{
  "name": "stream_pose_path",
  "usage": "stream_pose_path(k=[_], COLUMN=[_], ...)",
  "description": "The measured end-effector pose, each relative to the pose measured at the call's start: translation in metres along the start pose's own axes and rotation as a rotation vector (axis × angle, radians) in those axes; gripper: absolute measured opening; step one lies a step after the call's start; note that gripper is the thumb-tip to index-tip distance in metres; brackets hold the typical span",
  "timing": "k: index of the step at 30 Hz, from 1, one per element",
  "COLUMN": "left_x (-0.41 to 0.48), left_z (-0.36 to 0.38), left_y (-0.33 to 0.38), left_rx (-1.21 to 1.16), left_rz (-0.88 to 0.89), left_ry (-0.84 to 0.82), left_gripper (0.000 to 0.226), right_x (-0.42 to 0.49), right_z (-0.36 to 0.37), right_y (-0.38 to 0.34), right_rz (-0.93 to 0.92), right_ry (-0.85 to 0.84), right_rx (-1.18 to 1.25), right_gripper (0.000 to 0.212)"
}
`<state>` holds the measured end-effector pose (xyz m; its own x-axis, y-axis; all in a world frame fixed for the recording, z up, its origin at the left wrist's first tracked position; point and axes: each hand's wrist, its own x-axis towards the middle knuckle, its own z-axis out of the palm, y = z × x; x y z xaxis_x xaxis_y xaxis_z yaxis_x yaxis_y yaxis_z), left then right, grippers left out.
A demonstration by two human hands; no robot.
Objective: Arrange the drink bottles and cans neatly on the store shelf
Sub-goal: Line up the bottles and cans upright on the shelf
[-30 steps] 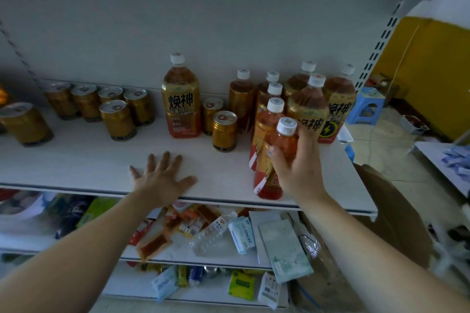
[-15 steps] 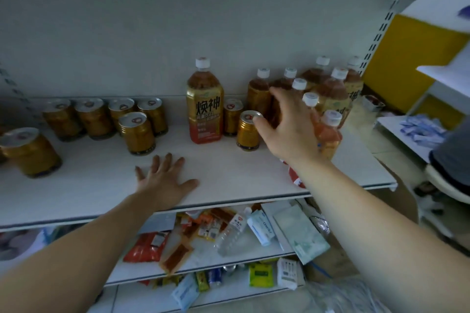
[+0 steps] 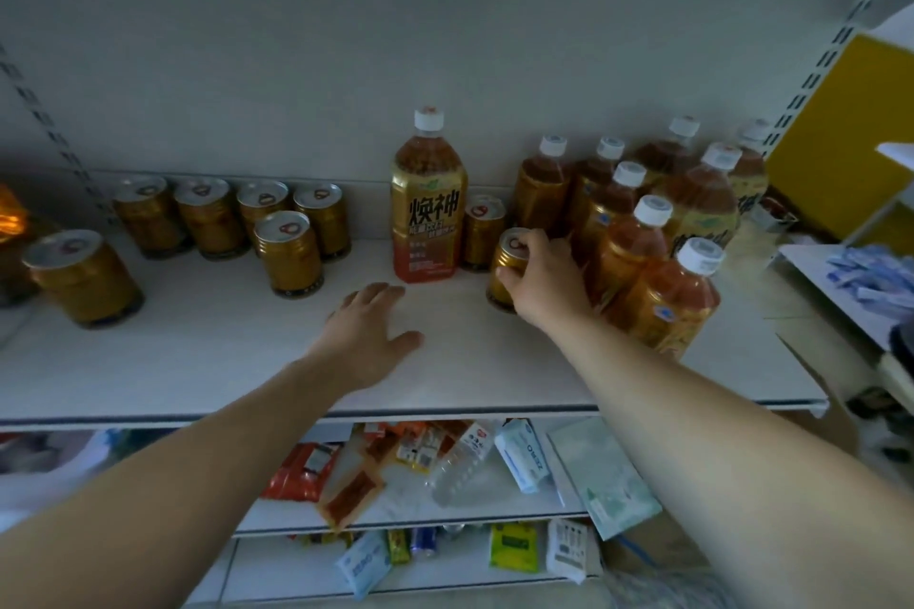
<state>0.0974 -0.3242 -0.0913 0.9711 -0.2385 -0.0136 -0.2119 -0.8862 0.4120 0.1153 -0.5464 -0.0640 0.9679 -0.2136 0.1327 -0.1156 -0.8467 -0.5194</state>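
- Two hands were at the white store shelf [image 3: 198,361]: the right hand [image 3: 546,284] gripped a gold can [image 3: 498,294] from above, fingers clamped on its rim, just left of the amber bottles [image 3: 630,242].
- The left hand [image 3: 368,334] lay flat on the shelf, fingers apart.
- A tall labelled bottle [image 3: 429,213] stood upright behind; more cans [image 3: 287,255] stood at left.

The white shelf [image 3: 198,361] carries upright gold cans [image 3: 288,253] at left and middle, tea bottles [image 3: 660,307] clustered right.
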Motion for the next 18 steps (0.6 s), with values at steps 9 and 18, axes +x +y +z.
stream_pose_path(k=[9,18], left_x=[0.067,0.095], left_z=[-0.028,-0.055], left_y=[0.049,0.040], left_rx=[-0.503,-0.772], left_rz=[-0.136,-0.100], left_ry=[0.420,0.197], left_gripper=[0.096,0.100], right_x=[-0.041,-0.041], right_z=[-0.010,0.002], right_y=[0.013,0.012], right_rz=[-0.108,-0.020], right_ry=[0.012,-0.008], right_rx=[0.058,0.117], right_gripper=[0.050,0.062])
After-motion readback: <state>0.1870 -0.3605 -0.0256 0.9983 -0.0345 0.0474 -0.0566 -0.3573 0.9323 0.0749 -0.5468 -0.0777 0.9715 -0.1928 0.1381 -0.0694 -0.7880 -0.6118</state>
